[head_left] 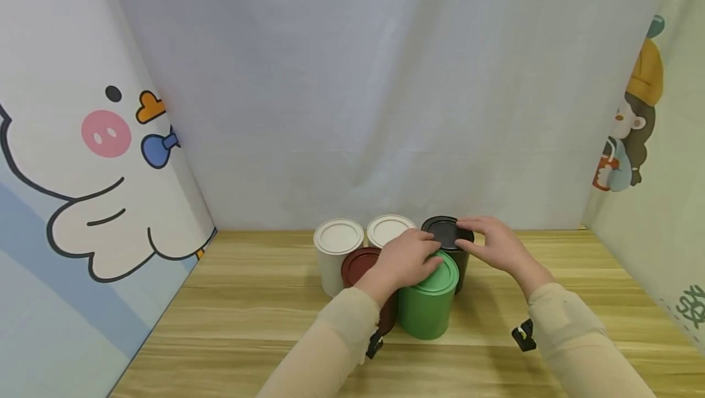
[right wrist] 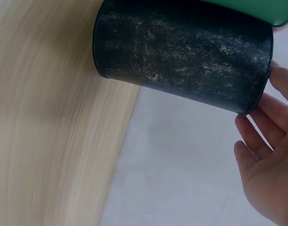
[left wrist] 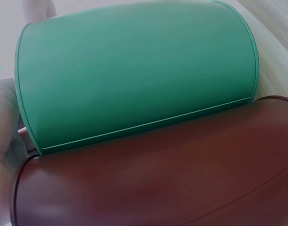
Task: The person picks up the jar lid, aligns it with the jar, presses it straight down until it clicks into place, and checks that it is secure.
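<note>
Several lidded cylindrical canisters stand upright in a tight group. My left hand (head_left: 404, 257) rests over the lid of the green canister (head_left: 424, 315), its fingers reaching across the top. Beside it stands a dark red canister (head_left: 360, 262), partly covered by my left wrist. My right hand (head_left: 498, 246) has its fingers and thumb spread at the right edge of the black canister's lid (head_left: 440, 229). In the right wrist view, the fingers lie against the rim of the scuffed black canister (right wrist: 181, 59). The green canister (left wrist: 134, 70) touches the dark red one (left wrist: 148, 179) in the left wrist view.
Two white canisters (head_left: 338, 239) (head_left: 390, 229) stand behind the red and green ones. The wood-grain table (head_left: 248, 324) meets a pale hanging cloth (head_left: 330, 110) at the back. Cartoon-printed panels (head_left: 71, 141) flank both sides.
</note>
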Demonstrator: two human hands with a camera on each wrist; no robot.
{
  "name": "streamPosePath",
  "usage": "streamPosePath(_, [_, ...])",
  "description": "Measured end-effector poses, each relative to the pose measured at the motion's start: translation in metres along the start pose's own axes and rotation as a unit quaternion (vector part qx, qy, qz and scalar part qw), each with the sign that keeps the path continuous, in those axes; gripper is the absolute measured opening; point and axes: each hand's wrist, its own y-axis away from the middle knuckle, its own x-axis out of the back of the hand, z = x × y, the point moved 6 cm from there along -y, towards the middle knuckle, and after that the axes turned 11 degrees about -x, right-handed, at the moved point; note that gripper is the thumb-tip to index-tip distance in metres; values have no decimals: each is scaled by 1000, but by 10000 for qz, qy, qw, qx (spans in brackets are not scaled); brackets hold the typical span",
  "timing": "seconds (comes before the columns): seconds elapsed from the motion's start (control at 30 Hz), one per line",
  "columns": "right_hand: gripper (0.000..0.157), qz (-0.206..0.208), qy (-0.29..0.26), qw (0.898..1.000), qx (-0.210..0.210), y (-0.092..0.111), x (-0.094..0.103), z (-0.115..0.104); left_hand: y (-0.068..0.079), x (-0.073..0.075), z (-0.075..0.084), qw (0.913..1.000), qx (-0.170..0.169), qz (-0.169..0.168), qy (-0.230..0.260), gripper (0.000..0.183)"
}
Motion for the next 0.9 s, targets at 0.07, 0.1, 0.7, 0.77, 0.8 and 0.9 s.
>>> streamPosePath(0.07, [44, -27, -3, 10000, -32, -1, 0, 0, 0, 0, 0, 10000, 31, -18, 30, 39])
streamPosePath(0.1, [44, -39, -8, 10000, -48, -1, 0, 0, 0, 0, 0, 10000, 46, -29, 30, 39])
streamPosePath(0.7, [39, -259, -124, 9978, -594, -8, -2, 7, 0, 0, -1, 9999, 144, -69, 58, 40])
streamPosePath(0.77, [39, -261, -125, 9975, -650, -8, -1, 7, 0, 0, 0, 9999, 130, -57, 59, 39])
streamPosePath(0.8, [39, -259, -115, 9974, -666, -8, -1, 6, 0, 0, 0, 9999, 121, -51, 58, 39])
streamPosePath(0.9, [39, -252, -96, 9971, -715, -8, 0, 5, 0, 0, 0, 9999, 95, -35, 50, 39])
